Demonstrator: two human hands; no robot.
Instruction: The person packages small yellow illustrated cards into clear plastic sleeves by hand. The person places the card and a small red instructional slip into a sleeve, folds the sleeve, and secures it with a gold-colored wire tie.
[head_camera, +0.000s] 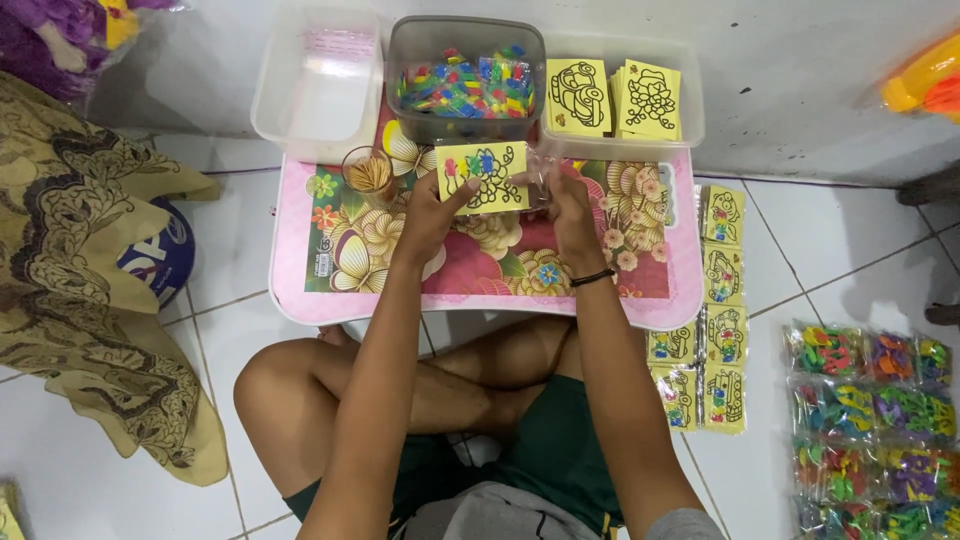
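Observation:
My left hand (432, 213) holds a yellow card (483, 177) with a black outline drawing and a few small coloured packets on it, above a pink flowered low table (300, 270). My right hand (566, 205) grips the card's right side together with a clear plastic sleeve (541, 178). A dark band sits on my right wrist. A grey tub (465, 40) of small coloured packets stands just beyond the card.
An empty clear tub (318, 80) at the back left, a clear tub with stacked yellow cards (620, 98) at the back right. A small glass of sticks (369, 174) on the table. Packed yellow cards (722, 300) and bags of coloured packets (868, 420) lie on the white tile floor.

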